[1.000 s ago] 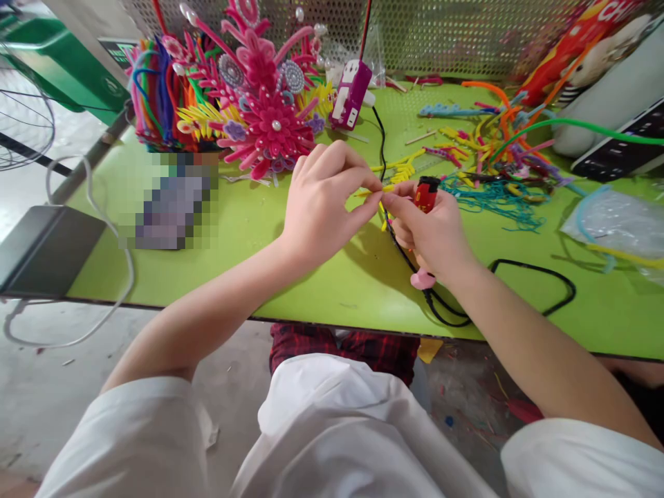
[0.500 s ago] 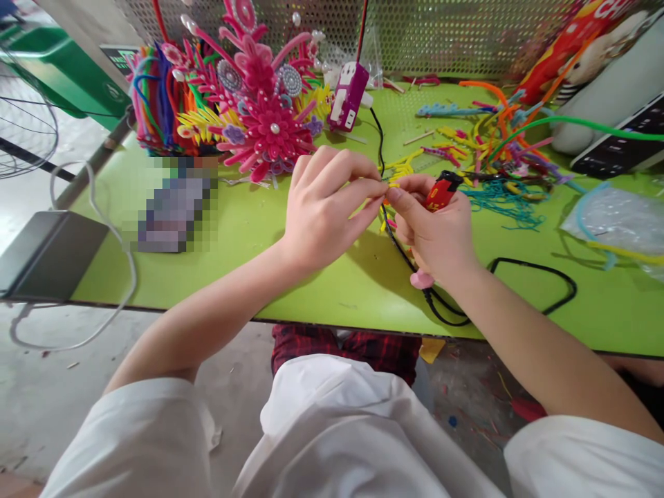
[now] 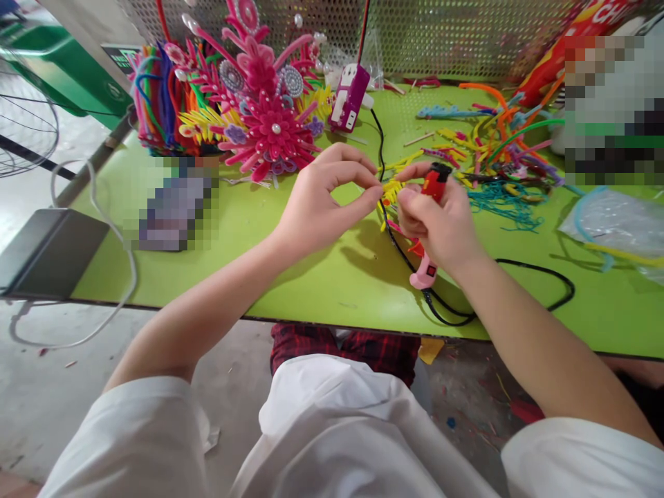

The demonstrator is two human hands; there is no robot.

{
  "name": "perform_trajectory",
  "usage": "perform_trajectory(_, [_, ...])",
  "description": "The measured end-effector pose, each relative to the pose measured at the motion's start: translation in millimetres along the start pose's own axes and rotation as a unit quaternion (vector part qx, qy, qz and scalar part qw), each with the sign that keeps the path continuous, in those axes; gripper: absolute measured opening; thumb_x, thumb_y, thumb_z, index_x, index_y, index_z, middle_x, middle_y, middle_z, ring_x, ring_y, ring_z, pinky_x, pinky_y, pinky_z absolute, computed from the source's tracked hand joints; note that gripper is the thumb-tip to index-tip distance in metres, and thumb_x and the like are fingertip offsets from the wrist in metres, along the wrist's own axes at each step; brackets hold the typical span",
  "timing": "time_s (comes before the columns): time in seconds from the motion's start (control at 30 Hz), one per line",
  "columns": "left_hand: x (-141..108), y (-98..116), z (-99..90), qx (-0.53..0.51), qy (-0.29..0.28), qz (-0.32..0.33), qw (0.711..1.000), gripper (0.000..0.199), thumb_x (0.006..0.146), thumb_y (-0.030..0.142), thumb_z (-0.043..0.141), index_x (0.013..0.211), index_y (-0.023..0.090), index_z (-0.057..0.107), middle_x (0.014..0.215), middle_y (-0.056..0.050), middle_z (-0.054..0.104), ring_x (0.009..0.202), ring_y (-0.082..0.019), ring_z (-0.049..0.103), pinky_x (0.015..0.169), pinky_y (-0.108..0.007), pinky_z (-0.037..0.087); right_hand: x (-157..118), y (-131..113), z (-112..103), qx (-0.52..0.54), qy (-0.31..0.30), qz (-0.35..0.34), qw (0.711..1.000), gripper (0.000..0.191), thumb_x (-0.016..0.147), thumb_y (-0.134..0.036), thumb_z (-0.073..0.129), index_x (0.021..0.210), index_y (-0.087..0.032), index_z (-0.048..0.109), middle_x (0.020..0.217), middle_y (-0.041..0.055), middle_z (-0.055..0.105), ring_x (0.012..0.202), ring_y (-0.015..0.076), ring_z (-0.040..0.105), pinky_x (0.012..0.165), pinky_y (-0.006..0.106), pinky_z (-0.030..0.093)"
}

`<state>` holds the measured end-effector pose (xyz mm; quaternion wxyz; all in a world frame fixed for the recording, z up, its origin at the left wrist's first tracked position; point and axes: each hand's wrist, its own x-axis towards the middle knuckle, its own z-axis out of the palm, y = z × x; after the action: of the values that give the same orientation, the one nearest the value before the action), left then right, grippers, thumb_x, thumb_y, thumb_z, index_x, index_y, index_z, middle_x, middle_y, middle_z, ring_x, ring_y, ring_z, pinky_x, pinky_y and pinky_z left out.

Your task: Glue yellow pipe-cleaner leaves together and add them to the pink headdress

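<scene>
My right hand (image 3: 440,221) is closed around a red lighter (image 3: 436,183) with a black top, held upright. Thumb and index fingertip of my left hand (image 3: 324,197) come together in a pinch; whatever is between them is too small to make out. Bits of yellow fuzzy pipe cleaner (image 3: 391,194) show between the two hands, and I cannot tell whether the left fingertips touch them. Below my right hand lies a pink glue gun (image 3: 424,272) with a black cord, partly hidden by the hand.
A pink pipe-cleaner flower piece (image 3: 270,131) with pearls stands at the back, beside bundled pipe cleaners (image 3: 160,104) and a purple power socket (image 3: 350,97). Loose pipe-cleaner scraps (image 3: 482,149) lie back right. A plastic bag (image 3: 617,225), a blurred phone-like object (image 3: 176,211) and a grey box (image 3: 49,249) flank my hands.
My hands have drawn apart from fingertip contact. The right hand has turned and moved slightly right with the lighter, uncovering more of the glue gun and the yellow bits.
</scene>
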<state>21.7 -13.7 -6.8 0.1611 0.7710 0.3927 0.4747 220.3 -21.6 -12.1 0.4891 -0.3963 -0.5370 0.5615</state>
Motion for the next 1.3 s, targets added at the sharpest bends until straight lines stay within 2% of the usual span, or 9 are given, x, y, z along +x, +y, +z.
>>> perform_trajectory(0.13, [-0.6, 4.3, 0.3, 0.026, 0.027, 0.000, 0.999, 0.011, 0.096, 0.025, 0.072, 0.086, 0.026, 0.076, 0.107, -0.006, 0.076, 0.103, -0.022, 0.072, 0.097, -0.044, 0.062, -0.2, 1.1, 1.3, 0.044, -0.083, 0.082, 0.992, 0.050, 0.086, -0.071, 0.058, 0.075, -0.023, 0.047, 0.059, -0.0051, 0.027, 0.047, 0.0087, 0.018, 0.046, 0.029, 0.008])
perform_trajectory(0.23, [-1.2, 7.5, 1.2, 0.032, 0.031, -0.007, 0.999, 0.009, 0.096, 0.025, 0.072, 0.087, 0.026, 0.075, 0.107, -0.006, 0.075, 0.105, -0.024, 0.071, 0.100, -0.047, 0.061, -2.0, 5.8, 1.6, 0.031, -0.110, 0.101, 0.988, 0.054, 0.090, -0.070, 0.048, 0.066, -0.023, 0.042, 0.058, -0.0038, 0.021, 0.048, 0.0098, 0.015, 0.048, 0.031, 0.007])
perform_trajectory(0.37, [-1.7, 9.1, 1.6, 0.038, 0.030, -0.008, 0.999, 0.008, 0.095, 0.026, 0.073, 0.087, 0.026, 0.074, 0.108, -0.007, 0.075, 0.105, -0.024, 0.071, 0.103, -0.047, 0.060, -3.0, 10.9, 2.7, 0.027, -0.099, 0.126, 0.987, 0.051, 0.094, -0.064, 0.045, 0.066, -0.023, 0.038, 0.058, -0.0031, 0.016, 0.050, 0.0112, 0.011, 0.049, 0.033, 0.007])
perform_trajectory(0.57, [-1.7, 7.1, 1.5, 0.044, 0.031, -0.006, 0.999, 0.010, 0.096, 0.031, 0.073, 0.087, 0.026, 0.073, 0.106, -0.007, 0.075, 0.105, -0.024, 0.070, 0.101, -0.047, 0.061, -1.2, 14.0, 0.9, 0.030, -0.094, 0.154, 0.983, 0.056, 0.091, -0.072, 0.050, 0.071, -0.023, 0.031, 0.063, -0.0031, 0.014, 0.050, 0.0101, 0.010, 0.047, 0.032, 0.008])
perform_trajectory(0.73, [-2.1, 3.1, 3.1, 0.034, 0.027, -0.003, 0.999, 0.010, 0.096, 0.028, 0.073, 0.087, 0.025, 0.073, 0.105, -0.007, 0.074, 0.104, -0.024, 0.070, 0.100, -0.047, 0.060, -2.2, 15.5, -0.5, 0.023, -0.104, 0.149, 0.983, 0.058, 0.088, -0.076, 0.052, 0.071, -0.024, 0.033, 0.063, -0.0035, 0.014, 0.051, 0.0104, 0.010, 0.047, 0.030, 0.009])
perform_trajectory(0.97, [-2.5, 0.8, 3.5, 0.037, 0.023, 0.002, 0.999, 0.011, 0.097, 0.030, 0.072, 0.087, 0.026, 0.073, 0.105, -0.007, 0.074, 0.101, -0.023, 0.070, 0.095, -0.043, 0.060, -0.8, 14.4, 1.0, 0.048, -0.098, 0.151, 0.982, 0.051, 0.091, -0.066, 0.051, 0.069, -0.024, 0.035, 0.060, -0.0033, 0.014, 0.049, 0.0111, 0.009, 0.046, 0.030, 0.007])
perform_trajectory(1.17, [-2.4, -2.0, 4.4, 0.039, 0.029, -0.002, 0.999, 0.011, 0.095, 0.031, 0.073, 0.086, 0.026, 0.074, 0.102, -0.006, 0.075, 0.097, -0.022, 0.070, 0.092, -0.042, 0.061, 1.2, 9.3, 3.7, 0.058, -0.073, 0.132, 0.987, 0.066, 0.083, -0.086, 0.050, 0.066, -0.024, 0.037, 0.056, -0.0049, 0.015, 0.045, 0.0088, 0.010, 0.045, 0.029, 0.005])
perform_trajectory(1.3, [-3.3, -2.4, 6.7, 0.044, 0.022, -0.003, 0.999, 0.010, 0.094, 0.031, 0.074, 0.086, 0.025, 0.075, 0.101, -0.006, 0.075, 0.098, -0.022, 0.070, 0.092, -0.041, 0.062, 0.9, 11.7, 2.2, 0.062, -0.100, 0.139, 0.983, 0.057, 0.086, -0.076, 0.051, 0.067, -0.024, 0.036, 0.056, -0.0044, 0.016, 0.046, 0.0096, 0.011, 0.046, 0.029, 0.006])
